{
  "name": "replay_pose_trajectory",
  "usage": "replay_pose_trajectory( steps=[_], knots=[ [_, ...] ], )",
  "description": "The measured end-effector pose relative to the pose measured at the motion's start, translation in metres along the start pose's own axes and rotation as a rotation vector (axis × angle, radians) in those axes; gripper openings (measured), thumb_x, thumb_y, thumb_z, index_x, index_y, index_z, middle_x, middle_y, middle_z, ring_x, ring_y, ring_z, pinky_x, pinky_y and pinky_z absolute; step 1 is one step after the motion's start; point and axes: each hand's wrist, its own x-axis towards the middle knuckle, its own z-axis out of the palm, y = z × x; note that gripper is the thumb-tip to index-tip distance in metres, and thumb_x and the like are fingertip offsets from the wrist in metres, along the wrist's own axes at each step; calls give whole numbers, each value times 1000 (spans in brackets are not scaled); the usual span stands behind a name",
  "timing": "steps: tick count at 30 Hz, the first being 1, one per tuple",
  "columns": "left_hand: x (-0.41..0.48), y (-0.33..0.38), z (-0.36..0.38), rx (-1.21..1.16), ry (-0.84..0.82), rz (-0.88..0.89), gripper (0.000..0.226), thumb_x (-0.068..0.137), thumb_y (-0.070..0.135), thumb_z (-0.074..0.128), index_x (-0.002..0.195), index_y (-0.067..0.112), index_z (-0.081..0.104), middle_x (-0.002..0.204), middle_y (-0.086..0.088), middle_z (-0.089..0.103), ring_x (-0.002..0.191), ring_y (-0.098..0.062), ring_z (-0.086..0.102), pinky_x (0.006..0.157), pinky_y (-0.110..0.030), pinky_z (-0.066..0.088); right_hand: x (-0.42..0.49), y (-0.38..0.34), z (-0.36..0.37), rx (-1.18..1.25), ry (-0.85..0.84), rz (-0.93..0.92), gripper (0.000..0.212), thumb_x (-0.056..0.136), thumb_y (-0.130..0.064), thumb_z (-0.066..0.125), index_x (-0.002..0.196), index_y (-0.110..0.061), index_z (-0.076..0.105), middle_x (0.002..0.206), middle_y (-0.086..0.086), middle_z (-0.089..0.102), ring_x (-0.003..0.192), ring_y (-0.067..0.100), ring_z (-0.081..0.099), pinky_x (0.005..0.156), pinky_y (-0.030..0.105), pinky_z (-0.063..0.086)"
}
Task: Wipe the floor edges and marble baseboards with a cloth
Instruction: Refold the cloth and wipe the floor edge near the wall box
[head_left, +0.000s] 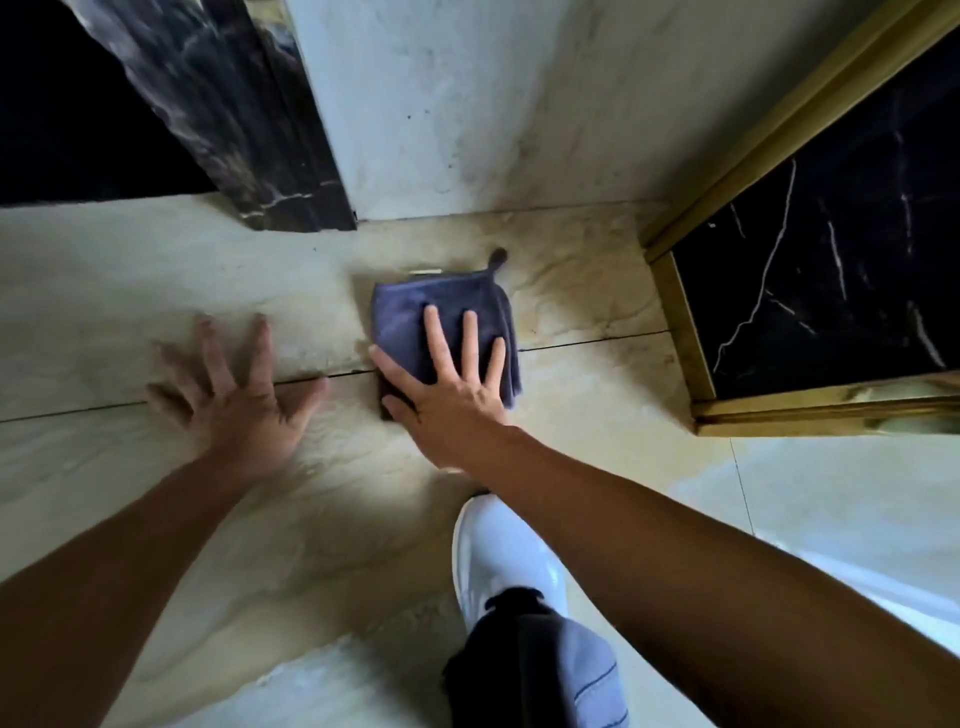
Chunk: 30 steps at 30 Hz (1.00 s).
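Note:
A folded blue-grey cloth (410, 317) with a small hanging loop lies flat on the beige marble floor (156, 291), a short way in front of the pale wall. My right hand (447, 384) presses down on it with fingers spread, palm over its near edge. My left hand (234, 389) rests flat on the bare floor to the left of the cloth, fingers spread, holding nothing. A black marble baseboard or door trim (249, 130) rises at the upper left, meeting the floor just left of the cloth.
A black marble panel (831, 270) framed in gold trim (680, 332) stands at the right. The pale wall (493, 104) meets the floor behind the cloth. My white shoe (498, 551) and trouser leg are planted below my right hand. A tile joint runs under both hands.

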Motion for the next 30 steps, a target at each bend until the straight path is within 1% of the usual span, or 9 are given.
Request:
replay_pose_trajectory(
  steps=[2, 4, 8, 10, 15, 18, 23, 28, 30],
  knots=[
    [3, 0, -3, 2, 19, 5, 100, 68, 89, 27, 156, 48, 0, 167, -7, -17, 148, -51, -15, 114, -72, -6, -5, 30, -3, -94, 30, -252, 54, 97, -63, 23, 148, -60, 7, 166, 0, -13, 149, 44, -13, 115, 69, -4],
    [8, -3, -7, -12, -34, 2, 101, 67, 90, 27, 154, 50, -5, 165, -5, -24, 147, -50, -19, 114, -71, -9, 6, 76, -18, -179, 3, -275, 53, 96, -65, 20, 147, -61, 7, 167, -4, -9, 151, 40, -11, 117, 67, -3],
    [6, 3, -7, 0, -116, 16, 104, 69, 93, 28, 154, 47, -12, 161, -4, -35, 145, -47, -29, 114, -71, -12, 43, 141, -60, 156, -21, 495, 56, 96, -66, 20, 147, -61, -4, 164, -2, -24, 148, 38, -22, 115, 66, -9],
    [7, 3, -14, 20, -109, -2, 103, 72, 92, 27, 154, 46, -13, 160, -5, -37, 144, -47, -31, 114, -70, -13, 46, 124, -59, 176, -53, 521, 57, 97, -65, 20, 148, -59, -5, 163, 0, -26, 148, 39, -24, 115, 67, -9],
    [6, 7, -19, 15, -136, -13, 101, 74, 89, 29, 154, 47, -16, 160, -6, -38, 143, -49, -33, 114, -70, -13, -25, 33, 3, -103, 19, -21, 57, 96, -63, 21, 148, -58, 0, 166, 4, -14, 149, 46, -14, 113, 69, -3],
    [2, 3, -25, -30, -52, 23, 100, 78, 84, 42, 157, 45, -5, 164, -6, -28, 147, -50, -22, 116, -69, -7, -32, 14, 4, -184, -128, -295, 65, 96, -64, 27, 142, -61, -19, 161, -4, -32, 145, 38, -31, 114, 66, -13],
    [5, -34, -36, -92, 149, -112, 88, 85, 75, 42, 158, 38, 9, 167, -6, -14, 151, -47, -8, 118, -67, 0, 18, 9, -12, -128, -95, -79, 89, 85, -77, 32, 151, -44, -18, 163, -3, -26, 149, 35, -23, 118, 63, -5],
    [29, -97, -41, -103, 203, -305, 82, 90, 72, 31, 158, 37, 3, 168, -9, -12, 151, -47, -10, 117, -69, 2, 37, -82, 12, -277, -70, -623, 68, 94, -70, 20, 155, -42, 11, 166, 11, 4, 148, 50, 5, 108, 76, 17],
    [39, -111, -42, -152, 236, -343, 80, 89, 75, 22, 158, 38, 5, 168, -10, -9, 151, -46, -10, 117, -69, 1, 81, -116, 5, -259, -62, -704, 68, 95, -67, 26, 155, -41, 10, 167, 7, -1, 150, 47, 0, 110, 75, 11]
  ],
)
